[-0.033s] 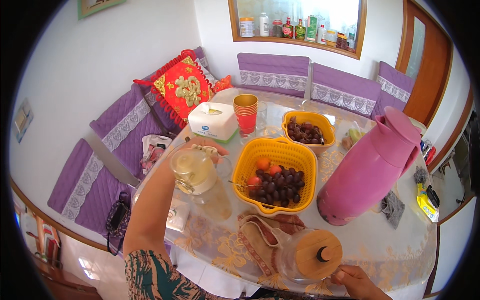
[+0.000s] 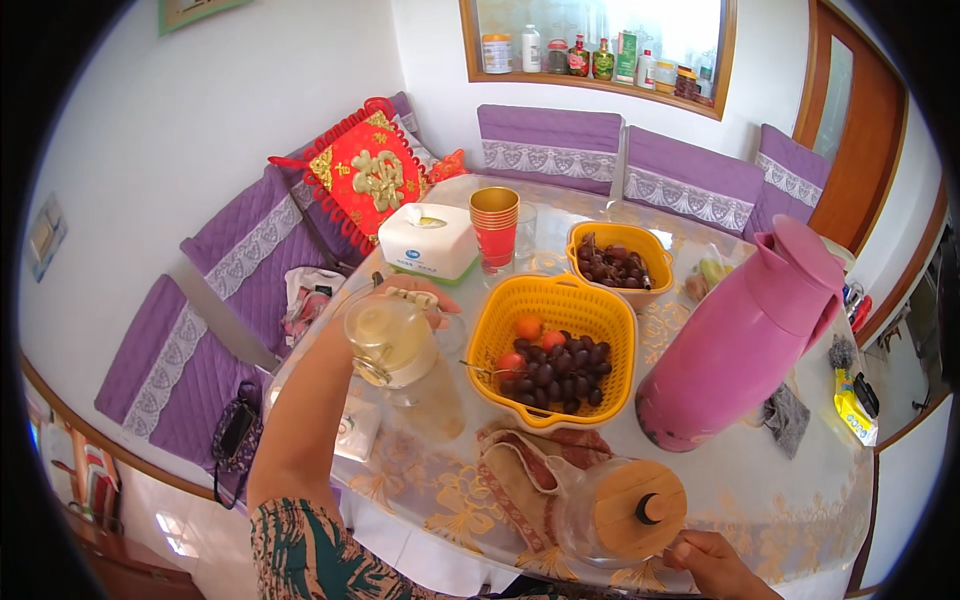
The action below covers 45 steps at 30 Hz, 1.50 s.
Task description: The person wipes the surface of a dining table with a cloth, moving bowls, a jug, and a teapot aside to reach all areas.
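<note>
A clear glass jar [image 2: 393, 345] with a pale inside and a metal wire clip stands at the left of the table, slightly tilted in view. My left hand [image 2: 425, 292] reaches round its far side, with fingers closed about it and partly hidden. Near the front edge is a glass pitcher [image 2: 578, 520] with a round wooden lid [image 2: 625, 505] and a black knob. My right hand [image 2: 715, 562] grips this pitcher at its lower right, where the handle is mostly covered by the fingers. A folded red and beige cloth [image 2: 520, 480] lies against the pitcher's left side.
A yellow basket [image 2: 625, 345] of grapes and orange-red fruit sits mid-table, a smaller yellow basket [image 2: 660, 255] behind it. A tall pink thermos jug [image 2: 735, 340] stands right. Stacked paper cups [image 2: 494, 235] and a tissue box [image 2: 428, 245] are farther back. Purple-covered chairs [image 2: 548, 140] surround the table.
</note>
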Tool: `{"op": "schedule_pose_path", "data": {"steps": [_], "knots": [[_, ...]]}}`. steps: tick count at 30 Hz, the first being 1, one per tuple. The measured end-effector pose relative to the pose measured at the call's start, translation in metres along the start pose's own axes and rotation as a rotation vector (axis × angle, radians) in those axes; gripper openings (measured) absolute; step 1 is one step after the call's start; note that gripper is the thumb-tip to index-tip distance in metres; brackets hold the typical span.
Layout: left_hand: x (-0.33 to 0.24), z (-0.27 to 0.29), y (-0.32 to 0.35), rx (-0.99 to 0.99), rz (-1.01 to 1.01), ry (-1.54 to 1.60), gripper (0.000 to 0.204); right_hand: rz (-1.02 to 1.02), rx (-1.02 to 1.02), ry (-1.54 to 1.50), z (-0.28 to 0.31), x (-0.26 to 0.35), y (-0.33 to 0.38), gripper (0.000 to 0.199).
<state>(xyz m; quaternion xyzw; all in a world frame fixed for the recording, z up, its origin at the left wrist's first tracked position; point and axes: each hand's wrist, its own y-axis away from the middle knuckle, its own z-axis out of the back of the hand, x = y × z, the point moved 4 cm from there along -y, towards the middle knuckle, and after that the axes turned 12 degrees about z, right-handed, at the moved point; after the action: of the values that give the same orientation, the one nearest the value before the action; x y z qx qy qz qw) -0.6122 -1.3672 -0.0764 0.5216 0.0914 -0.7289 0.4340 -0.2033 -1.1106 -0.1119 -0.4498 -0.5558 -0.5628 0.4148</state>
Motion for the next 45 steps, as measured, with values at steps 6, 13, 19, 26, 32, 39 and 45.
{"op": "schedule_pose_path", "data": {"steps": [6, 13, 19, 26, 32, 39, 45], "knots": [[0.028, 0.009, -0.016, -0.056, 0.081, 0.213, 0.020, 0.034, -0.027, 0.018, -0.003, 0.004, 0.000, 0.036], [0.035, 0.010, -0.016, -0.181, 0.006, 0.238, 0.018, 0.048, -0.067, 0.000, -0.004, 0.000, 0.003, 0.034], [0.029, 0.015, -0.018, -0.425, -0.041, -0.253, 0.019, 0.053, -0.048, 0.007, -0.001, -0.005, 0.004, 0.032], [0.009, 0.008, -0.022, -0.448, 0.229, -0.169, 0.021, 0.053, -0.048, 0.038, -0.001, -0.008, 0.004, 0.034], [0.022, 0.012, -0.051, -0.584, 0.183, -0.245, 0.021, 0.058, -0.057, 0.029, -0.002, -0.008, 0.004, 0.034], [0.036, 0.016, -0.080, -0.671, 0.093, -0.249, 0.022, 0.059, -0.060, 0.046, -0.003, -0.008, 0.005, 0.034], [0.031, 0.015, -0.085, -0.735, -0.056, -0.254, 0.018, 0.074, -0.053, 0.054, -0.002, -0.014, 0.006, 0.034]]}}
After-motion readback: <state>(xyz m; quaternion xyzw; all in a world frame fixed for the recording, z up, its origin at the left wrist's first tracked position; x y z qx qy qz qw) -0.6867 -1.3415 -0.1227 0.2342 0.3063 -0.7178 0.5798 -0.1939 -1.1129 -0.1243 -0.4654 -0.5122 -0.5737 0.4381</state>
